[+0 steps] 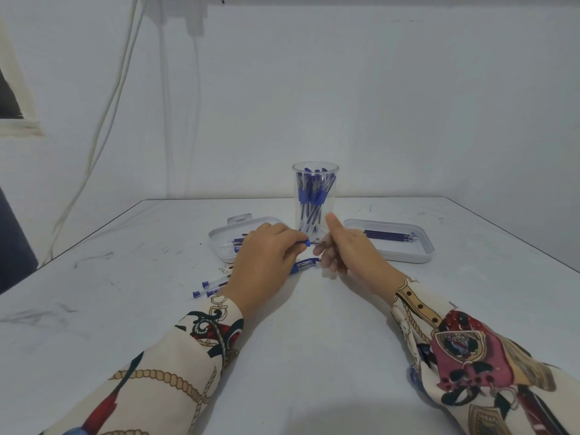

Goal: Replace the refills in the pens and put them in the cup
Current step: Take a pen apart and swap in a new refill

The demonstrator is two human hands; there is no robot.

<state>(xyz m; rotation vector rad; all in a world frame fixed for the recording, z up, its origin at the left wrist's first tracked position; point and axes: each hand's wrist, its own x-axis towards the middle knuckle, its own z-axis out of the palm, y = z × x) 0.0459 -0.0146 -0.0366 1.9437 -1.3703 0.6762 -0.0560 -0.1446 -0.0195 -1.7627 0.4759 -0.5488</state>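
Cup (315, 196) already full of pens — both hands, left (263, 262) & right (348, 249), pinch another pen (309, 243) just in front; few pens (208, 285) left nearby.

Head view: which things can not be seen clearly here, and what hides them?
- Pen part between the hands: the left hand and right hand cover most of it; only a small blue piece shows.
- Left tray: the left hand hides its right side and part of its contents.
- Pens on the table: the left wrist covers their right ends.
- Pens in the cup: they overlap, too small to count.
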